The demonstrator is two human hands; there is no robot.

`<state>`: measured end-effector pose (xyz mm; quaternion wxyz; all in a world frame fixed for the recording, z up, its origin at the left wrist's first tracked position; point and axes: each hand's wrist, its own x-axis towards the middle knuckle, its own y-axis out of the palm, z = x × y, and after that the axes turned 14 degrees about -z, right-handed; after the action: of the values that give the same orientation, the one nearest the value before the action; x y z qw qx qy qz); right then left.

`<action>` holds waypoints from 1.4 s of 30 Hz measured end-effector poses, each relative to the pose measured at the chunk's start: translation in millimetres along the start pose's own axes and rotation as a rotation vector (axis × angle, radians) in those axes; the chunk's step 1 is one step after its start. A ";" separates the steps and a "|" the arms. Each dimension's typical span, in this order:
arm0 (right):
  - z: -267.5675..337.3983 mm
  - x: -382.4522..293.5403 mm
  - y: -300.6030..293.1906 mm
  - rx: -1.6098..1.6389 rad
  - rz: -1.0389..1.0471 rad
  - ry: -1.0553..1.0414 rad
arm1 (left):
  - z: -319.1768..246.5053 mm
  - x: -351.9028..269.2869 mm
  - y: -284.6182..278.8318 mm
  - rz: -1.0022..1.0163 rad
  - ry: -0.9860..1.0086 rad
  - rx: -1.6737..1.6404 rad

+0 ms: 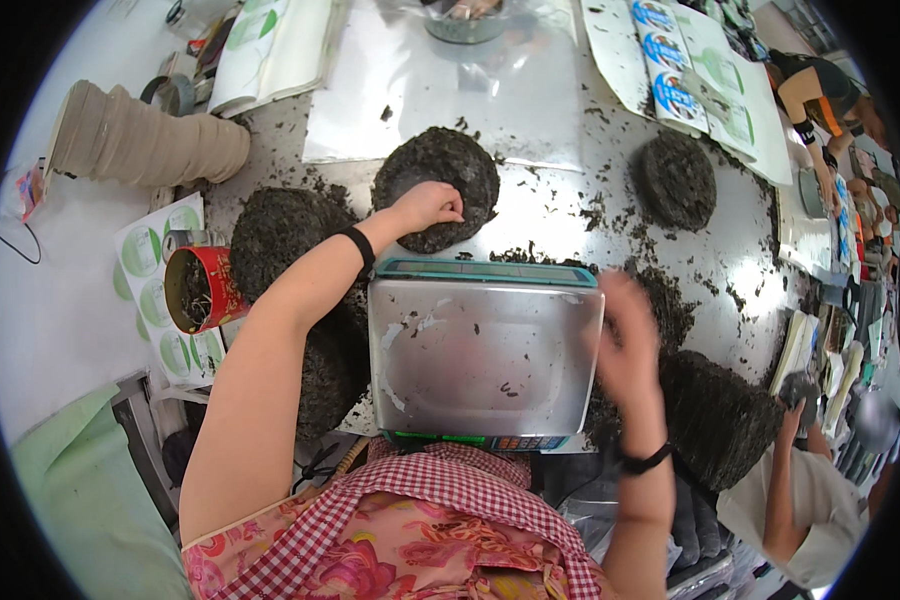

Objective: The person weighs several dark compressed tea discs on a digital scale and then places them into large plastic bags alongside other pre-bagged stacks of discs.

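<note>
My left hand (433,205) lies over a round pressed cake of dark tea leaves (439,154), its fingers curled at the cake's surface. Whether it pinches a small piece is not visible. Motion blurs my right hand (630,337) at the right edge of a digital weighing scale (484,360); thumb and fingers look apart, with nothing seen in them. Only a few leaf crumbs lie on the scale's steel pan. More dark cakes stand left of the scale, one of them a leaf cake (285,236) partly behind my left forearm. Beyond my right wrist is a stack of cakes (716,420).
A red tin (206,289) of loose leaves stands beside sheets of green round labels (154,262). Stacked pale discs (146,139) lie at far left. Another leaf cake (675,180) sits at right. Across the table, a hand (474,7) is in a metal bowl (463,28). Other people work at right.
</note>
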<state>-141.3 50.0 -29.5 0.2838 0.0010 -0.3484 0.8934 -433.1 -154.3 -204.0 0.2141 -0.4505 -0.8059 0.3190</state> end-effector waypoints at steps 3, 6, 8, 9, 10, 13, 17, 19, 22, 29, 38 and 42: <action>-100.3 107.6 -15.3 -0.615 -0.035 -0.357 | -6.7 12.7 -8.3 0.109 -0.111 -0.023; -191.3 166.7 0.3 -1.070 0.060 -0.212 | -7.3 17.0 -14.0 0.128 -0.311 -0.221; -240.9 177.1 7.8 -1.095 0.058 0.014 | -6.8 19.3 -16.6 0.126 -0.440 -0.339; -267.8 176.3 11.0 -1.026 0.019 0.159 | -4.2 18.9 -17.2 0.123 -0.447 -0.353; -294.6 172.9 9.6 -1.056 -0.045 0.214 | -3.7 17.8 -16.8 0.123 -0.453 -0.369; -335.1 167.5 -37.1 -1.190 -0.140 0.342 | -13.7 14.8 -21.8 0.129 -0.467 -0.323; -318.0 160.9 -88.1 -1.146 -0.141 0.371 | -48.5 23.4 -45.3 0.185 -0.381 -0.165; -298.9 144.9 -87.1 -0.836 -0.078 0.342 | -71.0 22.1 -60.8 0.119 -0.394 -0.286; -205.8 106.8 -58.9 -0.289 0.029 0.236 | -87.6 -2.3 -75.8 -0.138 -0.033 -0.246; 49.8 -58.0 21.0 -0.260 0.297 -0.295 | -149.7 -164.9 -223.9 -0.802 -0.134 0.073; 110.8 -175.6 115.9 -0.128 0.726 -0.796 | -9.9 -381.0 -192.5 -0.640 -0.526 0.940; 101.5 -149.6 162.5 -0.292 0.553 -0.919 | 27.3 -426.4 -188.7 -0.644 -0.365 1.042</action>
<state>-118.2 -185.9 -83.6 -0.1453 0.2598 -0.5437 0.7847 -347.3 -604.6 -114.4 0.3494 0.0389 -0.6635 0.6605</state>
